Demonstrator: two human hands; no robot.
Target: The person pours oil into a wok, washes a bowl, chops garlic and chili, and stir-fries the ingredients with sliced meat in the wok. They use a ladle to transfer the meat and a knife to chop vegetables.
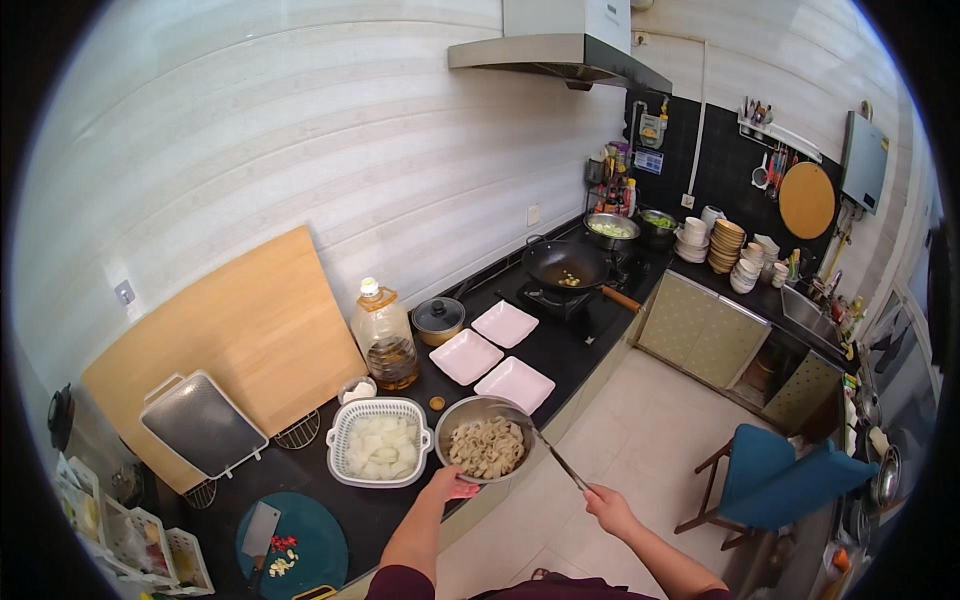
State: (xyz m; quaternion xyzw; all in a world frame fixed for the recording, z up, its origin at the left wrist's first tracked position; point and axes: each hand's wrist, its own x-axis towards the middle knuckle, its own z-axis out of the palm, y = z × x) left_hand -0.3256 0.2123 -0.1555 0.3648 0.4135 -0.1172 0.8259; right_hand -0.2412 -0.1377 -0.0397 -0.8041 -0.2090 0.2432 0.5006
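A steel mixing bowl (444,420) of cooked, pale brown sliced meat (487,446) stands at the counter's front edge. My left hand (454,484) grips its near side, the fingers along the wall under the rim. In my right hand (609,511) is the handle of a long metal ladle or turner (556,459). Its head reaches over the far right rim of the bowl; the exact shape is hard to tell. Left of the bowl sits a white plastic basket (337,454) with pale, translucent cut pieces (381,446). Three pink-white square dishes (517,384) lie beyond the bowl.
A wok (536,262) with a wooden handle rests on the stove, some chopped bits inside. An oil jug (382,330) and a lidded pot (439,316) stand by the wall. A cleaver (262,529) lies on a green board (322,525). A blue chair (761,469) stands right.
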